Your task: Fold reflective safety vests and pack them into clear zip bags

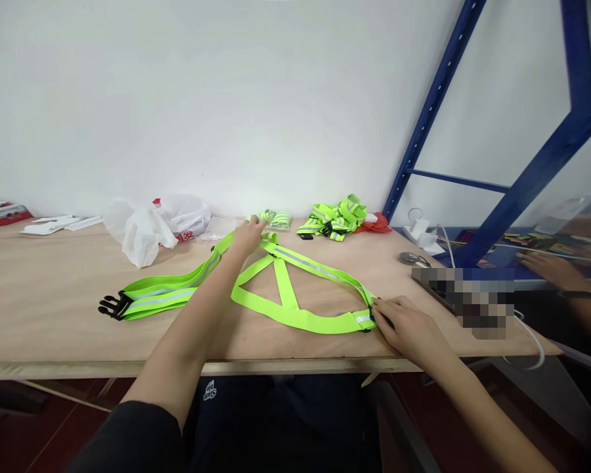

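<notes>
A neon-green reflective harness point(320, 322) with grey stripes lies spread on the table in front of me. My left hand point(249, 235) is closed on its far strap, near the top of the loop; the fingertips are partly hidden. At the near right corner, my right hand point(408, 325) grips the harness beside a black strap slider point(372, 313). A black buckle point(114, 306) ends the doubled straps that reach to the left. Inside the loop, two narrower straps run down from the upper band to the lower one.
More green reflective straps point(337, 220) lie bunched at the back, near a small packed bundle point(280, 220). White plastic bags point(145, 226) rest at back left. A blue metal frame point(436, 98), a white charger point(422, 233) and cables stand right. Another person's hand point(546, 268) shows far right.
</notes>
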{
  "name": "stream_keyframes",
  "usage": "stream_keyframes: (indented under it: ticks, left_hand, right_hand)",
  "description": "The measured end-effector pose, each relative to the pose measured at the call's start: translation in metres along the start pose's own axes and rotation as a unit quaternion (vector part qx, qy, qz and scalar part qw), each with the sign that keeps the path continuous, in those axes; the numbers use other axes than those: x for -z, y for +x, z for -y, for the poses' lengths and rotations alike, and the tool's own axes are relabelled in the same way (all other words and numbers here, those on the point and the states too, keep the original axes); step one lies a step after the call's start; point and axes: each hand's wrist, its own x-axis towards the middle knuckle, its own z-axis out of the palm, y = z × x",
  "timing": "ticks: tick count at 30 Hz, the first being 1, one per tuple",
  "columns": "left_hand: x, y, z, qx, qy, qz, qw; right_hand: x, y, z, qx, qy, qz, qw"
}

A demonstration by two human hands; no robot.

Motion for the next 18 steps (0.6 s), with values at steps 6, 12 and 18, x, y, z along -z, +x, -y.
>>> stream_keyframes:
  ticks: [6, 12, 18]
  left_hand:
    - [0.009, 0.01, 0.001, -0.077, 0.073, 0.064, 0.992]
    - [0.019, 0.03, 0.003, -0.008, -0.034, 0.033, 0.999]
    - [0.013, 0.038, 0.004, 0.124, -0.193, 0.046, 0.972]
  right_hand:
    - [0.01, 0.012, 0.006, 0.016, -0.037, 0.036, 0.999]
    - [0.011, 0.016, 0.009, -0.004, -0.036, 0.05, 0.998]
    - [0.012, 0.016, 0.009, -0.009, -0.037, 0.061, 0.997]
